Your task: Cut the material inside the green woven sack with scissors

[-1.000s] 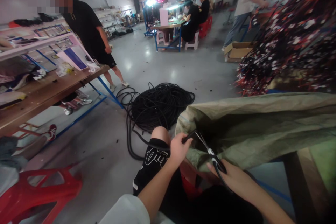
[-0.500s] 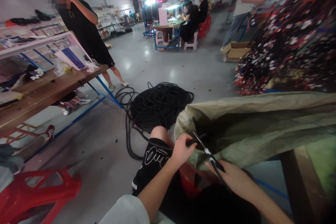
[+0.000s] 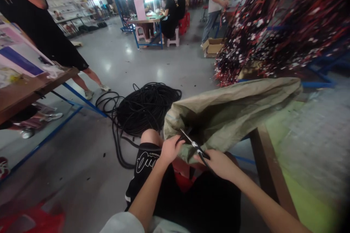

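Observation:
Between finger and thumb, my left hand pinches a black tube that runs back across my knee toward the floor. My right hand is closed around the dark handles of a pair of scissors. Their blades point up and left, right beside the tube's end at my left fingertips. Whether the blades touch the tube cannot be made out. Just beyond both hands gapes the mouth of a greenish-beige woven sack, its inside in shadow. A big tangled coil of the same black tubing lies on the floor ahead.
At left stands a wooden workbench with blue legs, a person in black beside it. A red stool is at lower left. Bundled wires hang at right near a cardboard box. People sit at a far table.
The view has turned to the right, so the surroundings sit further left. Both hands keep their hold on the tube and the scissors, close together at the sack's mouth.

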